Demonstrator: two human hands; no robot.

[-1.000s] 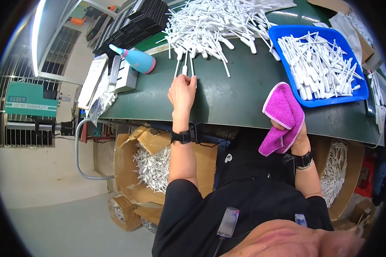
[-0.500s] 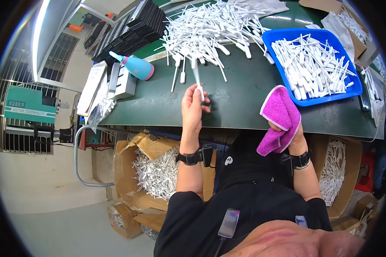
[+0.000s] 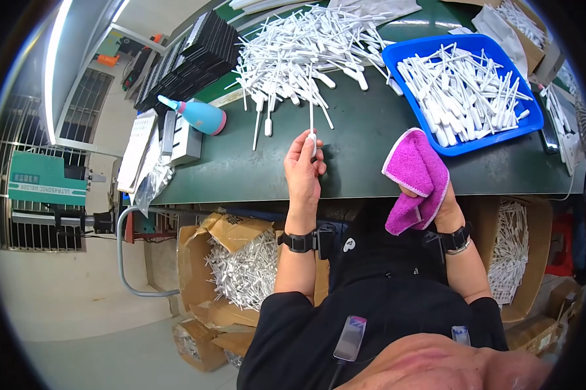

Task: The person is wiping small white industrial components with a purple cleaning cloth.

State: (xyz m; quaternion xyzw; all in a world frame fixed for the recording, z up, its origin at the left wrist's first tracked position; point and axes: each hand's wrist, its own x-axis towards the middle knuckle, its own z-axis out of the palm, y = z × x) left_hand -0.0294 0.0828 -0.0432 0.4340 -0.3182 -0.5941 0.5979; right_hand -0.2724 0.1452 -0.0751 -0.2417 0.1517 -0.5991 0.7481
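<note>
Between the thumb and fingers of my left hand is a slim white plastic stick. Its thicker end sits in the grip, and the thin shaft points away toward a heap of similar sticks on the green table. My right hand grips a magenta cloth with a pale edge at the table's front edge; the cloth hides most of its fingers. Beyond it, a blue tray holds many more white sticks.
A teal squeeze bottle lies left of the heap, before stacked black trays. Papers and a white box are at the table's left. Cardboard boxes of sticks stand under the table on both sides.
My left hand has shifted slightly right, and the stick now stands more upright and in sharper view. The right hand still holds the cloth. The whole view has moved a little.
</note>
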